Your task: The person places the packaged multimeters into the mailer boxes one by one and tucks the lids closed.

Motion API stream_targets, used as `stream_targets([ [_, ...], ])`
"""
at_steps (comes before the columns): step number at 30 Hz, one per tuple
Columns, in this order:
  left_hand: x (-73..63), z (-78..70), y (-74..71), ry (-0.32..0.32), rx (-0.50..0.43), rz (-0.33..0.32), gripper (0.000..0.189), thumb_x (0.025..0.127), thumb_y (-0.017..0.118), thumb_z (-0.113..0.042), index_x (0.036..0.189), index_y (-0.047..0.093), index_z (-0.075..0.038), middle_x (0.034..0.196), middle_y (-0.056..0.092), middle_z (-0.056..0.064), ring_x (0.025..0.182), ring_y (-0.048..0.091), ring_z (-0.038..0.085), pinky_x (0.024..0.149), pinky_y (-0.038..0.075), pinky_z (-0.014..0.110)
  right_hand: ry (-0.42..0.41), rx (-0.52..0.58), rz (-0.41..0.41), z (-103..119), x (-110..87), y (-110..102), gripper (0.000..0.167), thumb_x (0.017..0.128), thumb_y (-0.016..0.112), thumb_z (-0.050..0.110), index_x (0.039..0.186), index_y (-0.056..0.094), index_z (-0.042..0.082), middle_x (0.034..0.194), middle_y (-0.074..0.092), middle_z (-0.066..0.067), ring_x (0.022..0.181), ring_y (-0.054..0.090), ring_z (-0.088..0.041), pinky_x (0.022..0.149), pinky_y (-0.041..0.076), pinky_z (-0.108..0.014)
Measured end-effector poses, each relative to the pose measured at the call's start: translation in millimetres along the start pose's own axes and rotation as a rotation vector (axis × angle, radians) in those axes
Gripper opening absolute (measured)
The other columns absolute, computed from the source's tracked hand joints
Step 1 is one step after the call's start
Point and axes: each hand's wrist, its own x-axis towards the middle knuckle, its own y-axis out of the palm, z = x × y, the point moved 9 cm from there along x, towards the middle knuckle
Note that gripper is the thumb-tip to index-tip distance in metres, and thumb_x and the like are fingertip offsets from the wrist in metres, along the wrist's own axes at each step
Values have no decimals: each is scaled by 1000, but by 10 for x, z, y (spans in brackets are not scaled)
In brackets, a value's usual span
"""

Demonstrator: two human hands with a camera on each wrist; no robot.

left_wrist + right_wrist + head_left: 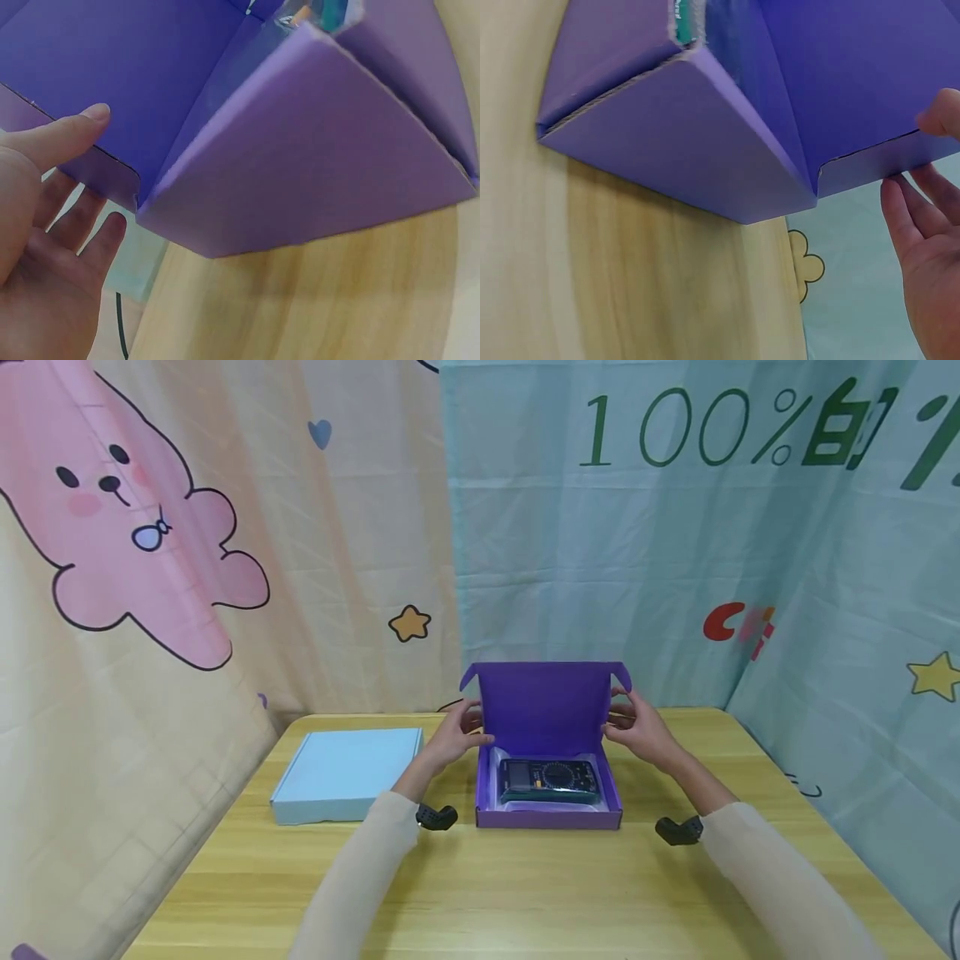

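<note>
A purple cardboard box (547,819) stands on the table with its lid (547,706) raised upright at the back. Inside lies a black multimeter (558,777) with a dial, a green edge and clear plastic around it. At the lid's left edge, my left hand (452,737) pinches the side flap (97,176), thumb in front and fingers behind. My right hand (641,731) holds the opposite side flap (866,166) in the same way. Only a sliver of the multimeter's green edge (682,21) shows in the right wrist view.
To the left of the purple box lies a closed light blue box (348,768). Both rest on a wood-grain table (525,893). Printed curtains (360,527) hang behind and beside it. A black device (437,817) sits at each wrist.
</note>
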Motion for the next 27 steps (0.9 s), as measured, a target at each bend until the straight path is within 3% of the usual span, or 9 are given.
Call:
stream_targets([
  [10,-72,5,56,94,-42,32,55,90,70,17,137,49,-1,137,59,27,135,51,41,106,48,50,5,86,18,-33,-162,51,57,89,66,-16,138,39,-7,134,56,-39,124,56,-51,85,58,-28],
  [16,-140,-7,37,108,13,17,45,87,70,21,122,54,-2,131,64,22,134,53,41,109,41,56,-33,16,64,-24,-230,96,60,85,70,-19,140,45,-10,131,58,-36,118,62,-48,85,58,-29],
  [21,-180,-19,67,109,18,36,47,87,70,22,124,54,-1,133,62,23,137,49,43,110,37,62,-7,-77,72,-51,-308,105,61,85,73,-17,140,48,-6,134,58,-33,116,63,-50,84,59,-32],
  [27,-242,-36,61,98,65,30,59,85,74,19,136,54,-1,137,58,23,138,46,46,109,39,62,-37,-92,99,-30,-351,127,62,85,72,-19,140,50,1,133,58,-31,111,66,-47,79,60,-32],
])
